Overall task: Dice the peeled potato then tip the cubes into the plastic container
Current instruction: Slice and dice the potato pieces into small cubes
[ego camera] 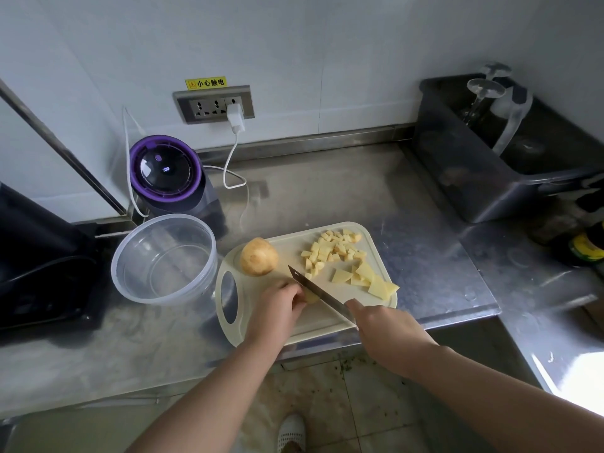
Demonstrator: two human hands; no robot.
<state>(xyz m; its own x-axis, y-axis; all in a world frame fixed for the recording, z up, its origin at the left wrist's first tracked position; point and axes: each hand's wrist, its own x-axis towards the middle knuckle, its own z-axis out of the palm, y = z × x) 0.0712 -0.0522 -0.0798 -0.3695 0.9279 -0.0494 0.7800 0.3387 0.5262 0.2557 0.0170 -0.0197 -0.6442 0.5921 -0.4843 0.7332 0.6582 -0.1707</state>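
A cream cutting board (313, 325) lies on the stainless steel tabletop (327, 184), its handle hole toward the left. The left hand (277, 308) rests on the board's near side, its fingers curled down over a small potato piece (310, 297) and pinning it in place. The right hand (385, 335) is clenched round the handle of a kitchen knife (318, 292), whose blade runs diagonally up and left, its edge down against the held piece just beside the left fingertips.

Farther back on the board sits a rounded potato half (259, 256), near the left edge. A loose heap of diced cubes (330, 251) covers the far right part of the board, and a few flat potato slices (366, 279) lie overlapping near the right edge, apart from the knife.

The clear plastic container (163, 259) stands on the tabletop just left of the board, with nothing in it. Behind it is a purple-rimmed appliance (166, 171), its white cable leading to a charger (236, 117) plugged into the wall socket (214, 104). A dark plastic bin (490, 152) holding upturned glasses (483, 89) stands at the far right.
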